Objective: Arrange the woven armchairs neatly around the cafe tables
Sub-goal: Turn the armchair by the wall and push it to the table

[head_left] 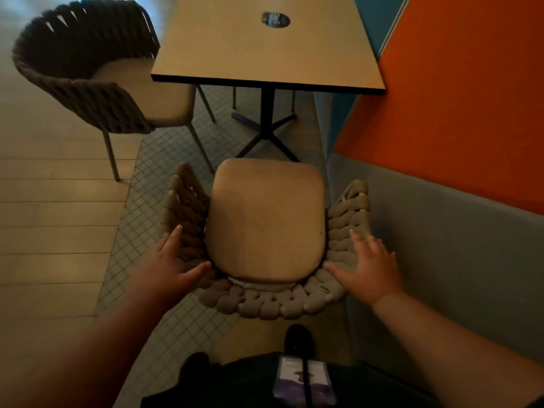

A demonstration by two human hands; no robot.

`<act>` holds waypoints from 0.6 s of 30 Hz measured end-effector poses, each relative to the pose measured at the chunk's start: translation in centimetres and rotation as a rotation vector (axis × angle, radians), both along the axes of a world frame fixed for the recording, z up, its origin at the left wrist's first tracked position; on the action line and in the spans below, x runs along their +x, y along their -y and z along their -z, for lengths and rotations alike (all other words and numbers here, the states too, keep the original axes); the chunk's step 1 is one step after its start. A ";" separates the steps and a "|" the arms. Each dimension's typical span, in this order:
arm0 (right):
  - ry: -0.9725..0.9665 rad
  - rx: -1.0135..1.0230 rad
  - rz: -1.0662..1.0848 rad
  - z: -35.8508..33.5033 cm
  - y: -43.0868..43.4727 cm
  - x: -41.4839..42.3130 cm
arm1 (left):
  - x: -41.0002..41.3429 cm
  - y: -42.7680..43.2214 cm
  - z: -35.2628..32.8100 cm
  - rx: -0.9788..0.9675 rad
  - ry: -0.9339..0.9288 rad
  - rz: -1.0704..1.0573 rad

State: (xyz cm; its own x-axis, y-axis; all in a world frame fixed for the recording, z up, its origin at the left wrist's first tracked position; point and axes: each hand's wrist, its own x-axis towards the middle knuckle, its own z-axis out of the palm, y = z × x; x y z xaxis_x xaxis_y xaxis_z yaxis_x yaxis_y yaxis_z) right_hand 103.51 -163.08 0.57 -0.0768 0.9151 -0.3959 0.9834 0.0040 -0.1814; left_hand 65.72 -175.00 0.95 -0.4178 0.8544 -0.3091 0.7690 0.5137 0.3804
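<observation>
A woven armchair with a tan seat cushion stands right below me, facing the wooden cafe table. Its front edge sits a short way from the table's near edge. My left hand lies flat with spread fingers on the left curve of the woven backrest. My right hand rests the same way on the right curve. Neither hand is closed around the weave. A second, darker woven armchair stands at the table's left side, its seat partly tucked under the tabletop.
An orange and blue wall with a grey lower band runs close along the right of the chair. The table has a black cross-shaped base on small tiles. Wooden plank floor lies to the left. A dark round item sits on the tabletop.
</observation>
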 end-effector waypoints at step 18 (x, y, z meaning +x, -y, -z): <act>-0.768 0.023 1.293 11.1 0.4 -3.1 | 1.3 -2.1 9.9 0.176 0.613 -0.834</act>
State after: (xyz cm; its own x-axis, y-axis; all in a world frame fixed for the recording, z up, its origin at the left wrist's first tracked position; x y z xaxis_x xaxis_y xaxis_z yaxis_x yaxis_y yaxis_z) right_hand 100.40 -163.50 -10.53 0.5896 0.5171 -0.6205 -0.0209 -0.7582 -0.6517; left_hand 66.98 -172.89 -8.96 -0.7088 0.4209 -0.5661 -0.1526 0.6919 0.7056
